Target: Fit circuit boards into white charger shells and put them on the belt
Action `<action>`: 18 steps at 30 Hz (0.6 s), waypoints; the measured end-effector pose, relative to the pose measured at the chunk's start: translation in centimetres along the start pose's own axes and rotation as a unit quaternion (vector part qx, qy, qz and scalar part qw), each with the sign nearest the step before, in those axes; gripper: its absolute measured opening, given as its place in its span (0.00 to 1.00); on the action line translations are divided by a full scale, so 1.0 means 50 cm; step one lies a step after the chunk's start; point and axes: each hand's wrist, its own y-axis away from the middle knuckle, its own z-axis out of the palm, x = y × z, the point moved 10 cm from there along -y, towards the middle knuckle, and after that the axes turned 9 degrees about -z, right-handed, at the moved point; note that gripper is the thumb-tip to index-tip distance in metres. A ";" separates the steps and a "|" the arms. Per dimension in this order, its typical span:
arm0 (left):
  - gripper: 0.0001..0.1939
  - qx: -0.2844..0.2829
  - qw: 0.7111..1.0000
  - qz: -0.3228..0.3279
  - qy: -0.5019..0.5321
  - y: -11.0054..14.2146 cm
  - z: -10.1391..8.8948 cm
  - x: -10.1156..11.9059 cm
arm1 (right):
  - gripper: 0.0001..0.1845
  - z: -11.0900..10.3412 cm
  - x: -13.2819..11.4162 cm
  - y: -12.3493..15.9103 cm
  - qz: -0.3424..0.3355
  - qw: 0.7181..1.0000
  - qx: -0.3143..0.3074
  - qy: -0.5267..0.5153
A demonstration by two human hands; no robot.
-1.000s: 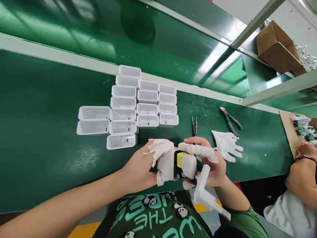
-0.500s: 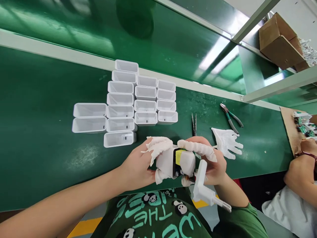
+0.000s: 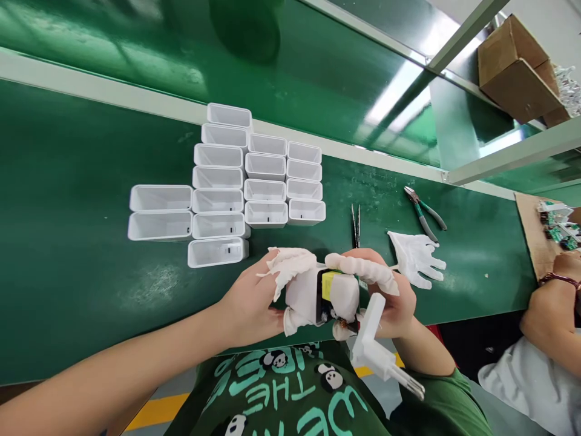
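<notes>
My left hand (image 3: 254, 303) and my right hand (image 3: 390, 297) meet just in front of the green bench, both with white fingertip covers on. Together they grip a small white charger housing (image 3: 305, 298) with a circuit module (image 3: 327, 293) showing a yellow part, pressed between the fingers. A white plug piece with metal pins (image 3: 376, 351) hangs down from my right hand's side. Both hands are closed round the assembly.
Several empty white housings (image 3: 227, 181) stand in rows on the green bench (image 3: 68, 272). Tweezers (image 3: 356, 218), green-handled cutters (image 3: 424, 212) and a white glove (image 3: 415, 259) lie to the right. Another person's arm (image 3: 544, 315) works by a cardboard tray of parts (image 3: 535, 242). A cardboard box (image 3: 517, 66) sits on a shelf.
The hands stay clasped on the assembly with little movement; the view has shifted slightly, so the bench items sit a bit higher and to the left in the picture.
</notes>
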 end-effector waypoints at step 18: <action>0.29 -0.005 1.000 0.003 0.016 0.001 0.001 0.004 | 0.35 0.001 -0.021 0.012 -0.073 0.987 -0.012 0.142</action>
